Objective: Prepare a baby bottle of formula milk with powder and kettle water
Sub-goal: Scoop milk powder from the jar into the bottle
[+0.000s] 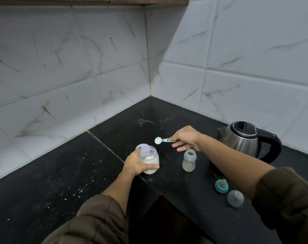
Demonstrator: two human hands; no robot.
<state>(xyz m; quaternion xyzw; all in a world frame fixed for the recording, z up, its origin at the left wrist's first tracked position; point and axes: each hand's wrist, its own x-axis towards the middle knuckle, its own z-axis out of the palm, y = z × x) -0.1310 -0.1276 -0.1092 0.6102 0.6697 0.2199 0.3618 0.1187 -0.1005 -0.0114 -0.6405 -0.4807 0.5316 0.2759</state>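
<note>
My left hand (137,162) grips an open clear jar of white formula powder (150,160) standing on the black counter (61,173). My right hand (186,138) pinches the handle of a pale green scoop (160,140) heaped with powder, held in the air between the jar and the baby bottle. The open baby bottle (189,160) stands upright just below my right hand, with no teat on it. A steel kettle (244,140) with a black handle and shut lid stands at the right.
A round pale lid (141,147) lies behind the jar. The teal ring with its teat (221,185) and a grey dome cap (235,198) lie on the counter at the front right. Tiled walls meet in a corner behind. White specks dot the counter.
</note>
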